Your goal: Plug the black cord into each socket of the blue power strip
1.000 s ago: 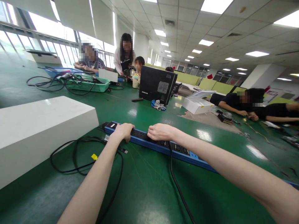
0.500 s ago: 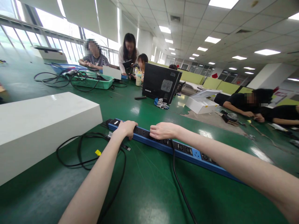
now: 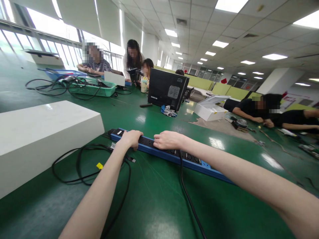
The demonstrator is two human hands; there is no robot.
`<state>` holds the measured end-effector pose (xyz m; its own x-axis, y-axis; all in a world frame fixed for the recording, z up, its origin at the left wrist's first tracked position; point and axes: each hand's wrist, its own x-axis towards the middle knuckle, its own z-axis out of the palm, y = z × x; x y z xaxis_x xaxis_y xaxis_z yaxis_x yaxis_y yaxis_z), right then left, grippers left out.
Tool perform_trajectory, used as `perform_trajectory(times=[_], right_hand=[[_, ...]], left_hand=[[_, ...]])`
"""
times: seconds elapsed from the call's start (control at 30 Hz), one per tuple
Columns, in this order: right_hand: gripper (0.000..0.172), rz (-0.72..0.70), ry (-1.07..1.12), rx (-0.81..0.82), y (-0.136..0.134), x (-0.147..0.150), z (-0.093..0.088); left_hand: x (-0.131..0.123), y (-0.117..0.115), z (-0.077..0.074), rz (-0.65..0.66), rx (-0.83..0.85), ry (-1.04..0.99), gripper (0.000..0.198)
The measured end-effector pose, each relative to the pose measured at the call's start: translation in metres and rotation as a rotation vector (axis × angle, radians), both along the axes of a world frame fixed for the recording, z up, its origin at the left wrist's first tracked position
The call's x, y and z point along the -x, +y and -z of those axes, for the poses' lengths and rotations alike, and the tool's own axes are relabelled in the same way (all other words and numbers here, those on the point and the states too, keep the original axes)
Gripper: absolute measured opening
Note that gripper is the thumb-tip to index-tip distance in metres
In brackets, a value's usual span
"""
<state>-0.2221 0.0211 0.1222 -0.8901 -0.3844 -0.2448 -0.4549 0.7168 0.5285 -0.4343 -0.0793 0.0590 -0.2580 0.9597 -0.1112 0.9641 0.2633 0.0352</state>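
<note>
A long blue power strip [image 3: 196, 162] with black sockets lies across the green table [image 3: 154, 205]. My left hand [image 3: 129, 138] is curled over its left end, fingers wrapped round the strip. My right hand [image 3: 167, 140] rests closed on the strip just to the right, fingers bent over the sockets. A black cable [image 3: 188, 196] runs from the strip toward me. A second black cable [image 3: 82, 162] with a yellow tag lies looped under my left forearm.
A large white box [image 3: 42, 139] stands at the left. Farther back are a black computer case [image 3: 167, 89], an open white box [image 3: 210, 109], a green basket [image 3: 93, 89] with cables, and several people seated or leaning on the table.
Both hands stay on the power strip; my right hand has slid slightly left toward my left hand. The view shifted a little.
</note>
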Motion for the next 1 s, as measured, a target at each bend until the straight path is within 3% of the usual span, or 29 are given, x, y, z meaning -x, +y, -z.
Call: perform_trajectory(times=[0.73,0.9,1.0], right_hand=[[0.016,0.138,0.035,0.124,0.006,0.000,-0.011],[0.013,0.212,0.104,0.193,0.016,-0.007,-0.006],[0.014,0.208,0.105,0.200,0.016,-0.009,-0.003]], left_hand=[[0.000,0.000,0.000,-0.001,-0.013,-0.032,0.080],[-0.015,0.004,-0.002,0.125,-0.020,-0.116,0.099],[-0.027,0.010,-0.001,0.224,-0.053,-0.200,0.098]])
